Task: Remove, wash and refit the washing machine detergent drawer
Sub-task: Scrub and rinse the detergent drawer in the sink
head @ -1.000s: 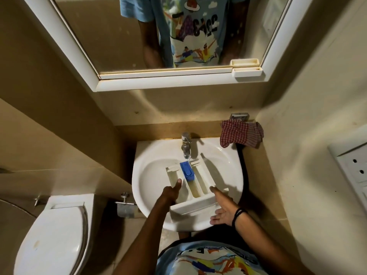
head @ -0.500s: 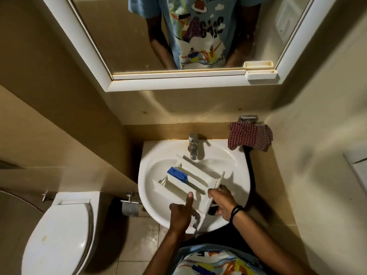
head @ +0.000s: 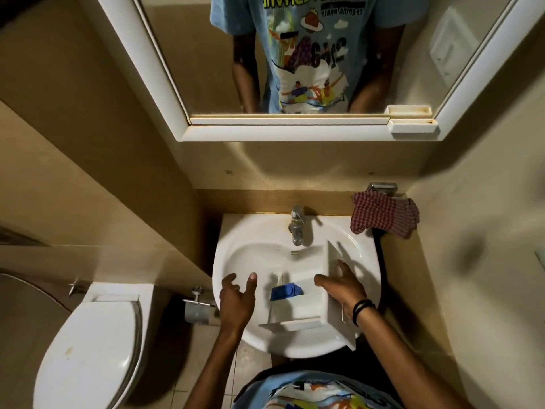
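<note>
The drawer (head: 306, 302) lay in the sink (head: 236, 255), long axis left-right, my right hand (head: 343, 286) gripping its front panel end while my left hand (head: 237, 296) hovered open, empty, just beside its far end

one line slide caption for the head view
Right hand holds white plastic detergent drawer in white ceramic basin; left hand open beside it.

Blurred by motion: detergent drawer (head: 306, 293) in the sink (head: 253, 231). Partly hidden under right hand (head: 343, 286): drawer's front panel. Cut off left of sink: toilet (head: 88, 349).
</note>
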